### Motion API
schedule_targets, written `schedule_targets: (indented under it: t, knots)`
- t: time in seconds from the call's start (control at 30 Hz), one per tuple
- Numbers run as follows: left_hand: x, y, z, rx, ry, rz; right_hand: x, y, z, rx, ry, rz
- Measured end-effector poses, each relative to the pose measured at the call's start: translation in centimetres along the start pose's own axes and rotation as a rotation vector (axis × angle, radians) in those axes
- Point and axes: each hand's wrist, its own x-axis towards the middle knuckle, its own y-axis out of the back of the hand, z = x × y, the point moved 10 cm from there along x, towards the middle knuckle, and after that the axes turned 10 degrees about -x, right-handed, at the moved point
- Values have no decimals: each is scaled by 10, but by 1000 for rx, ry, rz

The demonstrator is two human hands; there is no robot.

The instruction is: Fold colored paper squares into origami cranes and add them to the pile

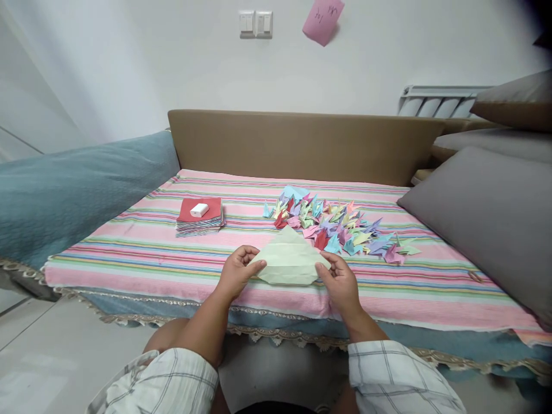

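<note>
A pale green sheet of origami paper [291, 259] with crease lines across it is held up above the front of the sofa seat, one corner pointing away from me. My left hand [240, 270] pinches its left corner, thumb on top. At the right corner, my right hand [340, 282] grips the sheet the same way. Just beyond the paper lies a heap of folded paper cranes [332, 221] in many colours. To the left sits a stack of square paper [200, 224], red on top, with a small white box-shaped object [199, 210] resting on it.
A striped cloth [142, 247] covers the seat. Grey cushions [487, 213] are piled on the right, and a blue-covered armrest [86, 178] borders the left. Behind stands a brown backrest [297, 146]. A small brown item [475, 277] lies near the cushions.
</note>
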Motion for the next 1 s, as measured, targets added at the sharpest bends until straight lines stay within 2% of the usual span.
schedule_targets:
  t: [0.07, 0.13, 0.2, 0.27, 0.33, 0.43, 0.6, 0.87, 1.0]
  knots:
    - [1, -1, -6, -125, 46, 36, 2, -5, 7, 84, -66, -2]
    - [3, -1, -13, -108, 72, 70, 4, -5, 9, 17, -70, 23]
    - [7, 3, -18, 43, 67, 101, 5, 0, 2, -173, 12, 76]
    - [11, 9, -19, 285, 41, 138, 1, -4, -15, -399, 168, 82]
    - [15, 11, -16, 523, 9, 164, -6, -21, -31, -571, 325, 0]
    - [18, 9, -11, 713, -14, 168, -18, -51, -39, -725, 404, -189]
    - [19, 5, -13, 675, 2, 141, -24, -76, -35, -877, 354, -296]
    - [24, 9, -16, 659, -28, 248, -15, -84, -31, -986, 345, -253]
    - [23, 4, -13, 638, -58, 235, -11, -88, -26, -996, 328, -258]
